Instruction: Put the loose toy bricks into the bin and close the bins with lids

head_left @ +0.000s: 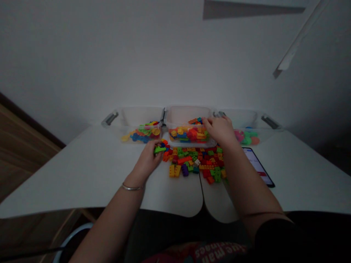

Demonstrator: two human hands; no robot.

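Two bare hands reach over a white desk [90, 171]. The left hand [146, 160] is closed, gripping a bright green plastic brick [159, 149]. The right hand [219, 130] hangs curved over the front corner of the middle bin; whether it grips anything cannot be told. Between and beyond them spreads a loose heap of multicoloured toy bricks [194, 164], with a black-framed smartphone [257, 166] just to its right. Farthest off, three clear plastic bins [188, 111] stand side by side, holding coloured pieces.

From where I'm standing, the only word I can make out is "man", in pale letters printed upside down to me across the red patch on the person's dark top [216, 252], while the lines on the phone screen [257, 166] beside the bricks are too small and blurred to read.
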